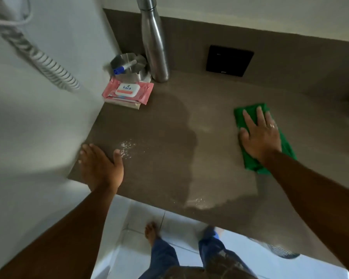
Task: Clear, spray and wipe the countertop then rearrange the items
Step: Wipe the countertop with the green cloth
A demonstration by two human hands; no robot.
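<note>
The right hand (259,135) lies flat, fingers spread, pressing a green cloth (264,137) onto the brown table (189,158) toward its right side. The left hand (100,166) rests open, gripping nothing, at the table's front left corner, beside the white wall (38,127). Spray droplets (127,147) glisten just right of its thumb, with a darker wet patch between the hands. In the back left corner crowd a pink wipes pack (128,92), a steel cup (129,66) holding a blue-capped marker (124,67), and a tall steel bottle (155,43). A black panel (229,60) sits on the back wall. Bare feet stand on floor tiles below.
</note>
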